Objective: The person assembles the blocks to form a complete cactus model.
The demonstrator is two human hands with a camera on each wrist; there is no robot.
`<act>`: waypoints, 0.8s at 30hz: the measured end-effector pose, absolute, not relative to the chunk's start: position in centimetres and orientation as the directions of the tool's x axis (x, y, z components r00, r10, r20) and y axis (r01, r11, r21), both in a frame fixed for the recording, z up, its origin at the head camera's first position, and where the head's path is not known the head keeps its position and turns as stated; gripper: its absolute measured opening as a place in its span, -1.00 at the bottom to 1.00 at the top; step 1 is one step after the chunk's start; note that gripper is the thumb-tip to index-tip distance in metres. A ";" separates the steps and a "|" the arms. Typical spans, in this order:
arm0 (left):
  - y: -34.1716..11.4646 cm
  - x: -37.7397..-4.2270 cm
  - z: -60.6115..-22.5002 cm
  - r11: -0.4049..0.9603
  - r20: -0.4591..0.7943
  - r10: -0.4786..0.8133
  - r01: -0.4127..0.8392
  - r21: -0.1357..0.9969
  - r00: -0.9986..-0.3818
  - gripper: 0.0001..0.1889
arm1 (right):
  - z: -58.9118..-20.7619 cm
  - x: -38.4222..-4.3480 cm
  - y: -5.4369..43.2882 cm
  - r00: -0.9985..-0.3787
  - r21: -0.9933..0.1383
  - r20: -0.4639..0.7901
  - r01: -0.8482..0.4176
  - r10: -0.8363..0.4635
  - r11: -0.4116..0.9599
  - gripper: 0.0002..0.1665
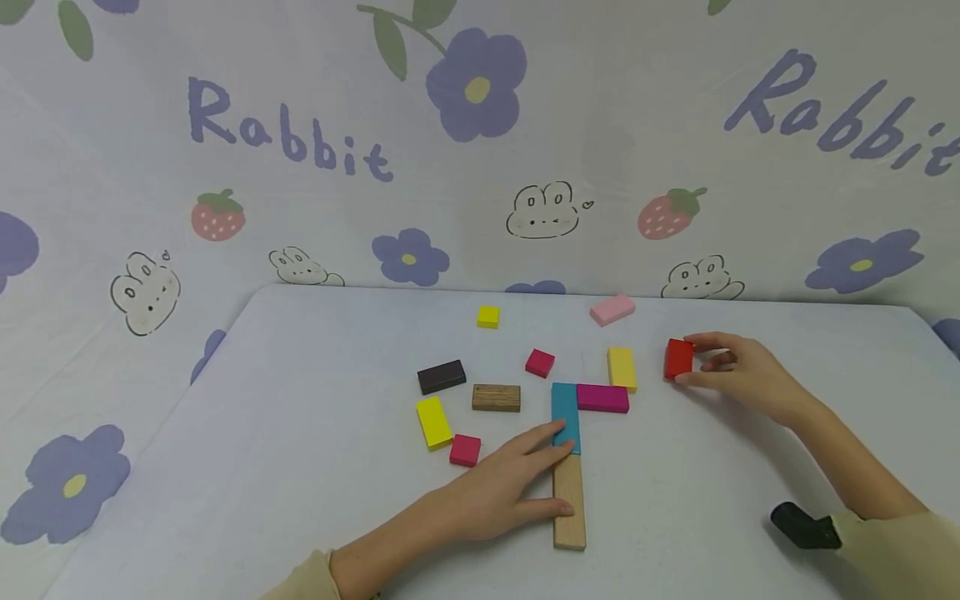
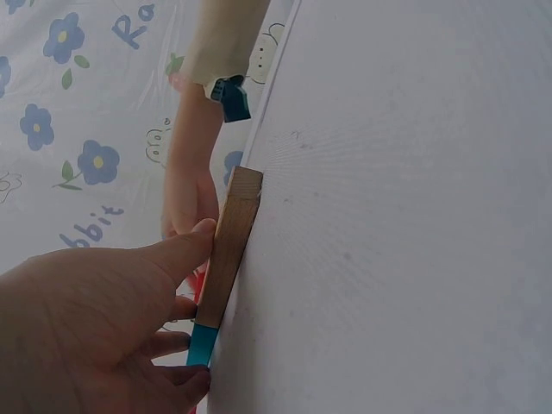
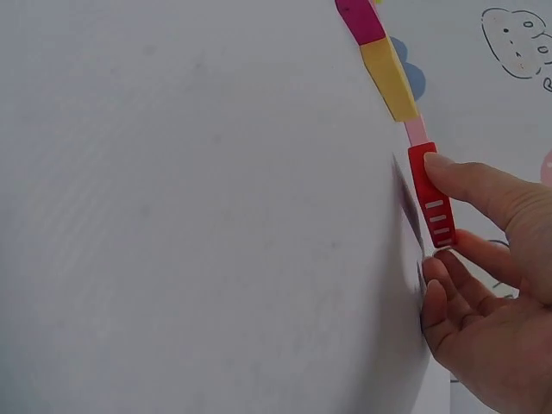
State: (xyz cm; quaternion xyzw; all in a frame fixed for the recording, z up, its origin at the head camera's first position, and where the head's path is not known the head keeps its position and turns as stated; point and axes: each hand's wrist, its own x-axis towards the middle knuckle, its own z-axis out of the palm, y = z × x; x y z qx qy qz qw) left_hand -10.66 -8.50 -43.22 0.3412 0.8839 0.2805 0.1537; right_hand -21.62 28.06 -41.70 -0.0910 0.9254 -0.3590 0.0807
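At the table's right, right hand [image 1: 738, 372] fingers pinch the red block [image 1: 678, 359]; left hand [image 1: 504, 487] fingers lie flat against the wooden block [image 1: 569, 502].

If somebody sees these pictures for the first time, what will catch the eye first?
Probably the bright blocks scattered on the white table, and the two hands at work among them. The left hand rests against a long plain wooden block and the teal block above it, near the table's front. To the right, the right hand pinches a red block.
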 end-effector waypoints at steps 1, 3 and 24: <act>-8.5 -10.7 -43.2 0.609 -0.081 0.690 0.516 0.602 -0.720 -0.25 | -41.7 -21.8 27.9 -0.970 -0.681 -0.084 -0.112 -0.229 0.724 -0.17; -8.5 -10.6 -43.2 0.605 -0.074 0.693 0.523 0.600 -0.717 -0.25 | -41.6 -22.3 27.6 -0.968 -0.682 -0.084 -0.115 -0.235 0.722 -0.18; -8.5 -10.7 -43.1 0.611 -0.084 0.689 0.515 0.601 -0.720 -0.24 | -41.4 -25.4 24.8 -0.962 -0.707 -0.080 -0.129 -0.260 0.695 -0.17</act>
